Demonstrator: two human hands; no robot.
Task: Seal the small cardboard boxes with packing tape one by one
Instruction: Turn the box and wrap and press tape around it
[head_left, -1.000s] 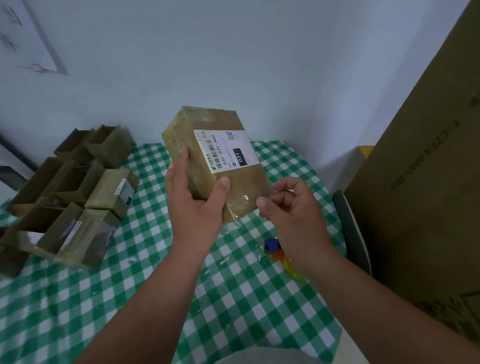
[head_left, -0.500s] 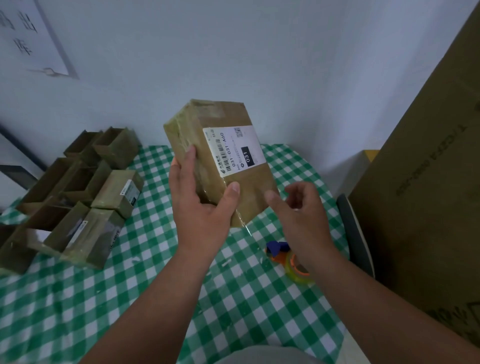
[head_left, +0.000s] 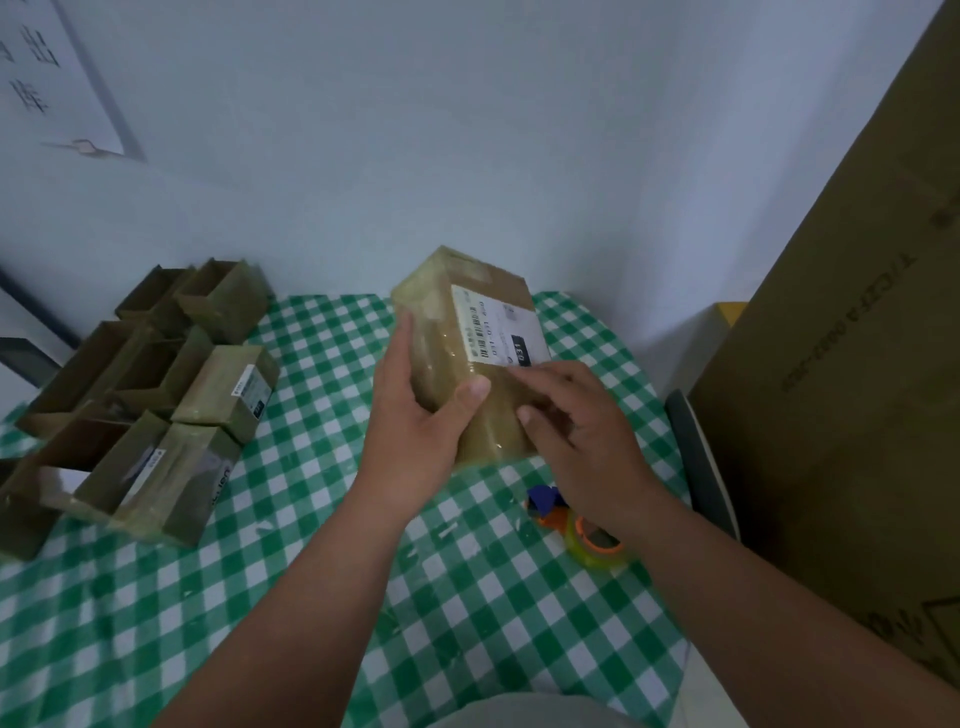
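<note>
- The left hand grips a small taped cardboard box from its left side, fingers up along the side and thumb curled over the top face
- The box sits tilted over the middle of the surface, nearer its far edge; whether its lower end touches the cloth I cannot tell
- A white shipping label with a barcode and a black patch lies on the box's top face
- The right hand rests flat on the near right part of the box, fingers fairly straight and spread, pressing on the taped face
- A tape roll on an orange and blue holder lies on the green checked cloth just below the right wrist
- A cluster of other small boxes, some open and some taped, stands by the left edge
- A large cardboard carton stands beyond the right edge
</note>
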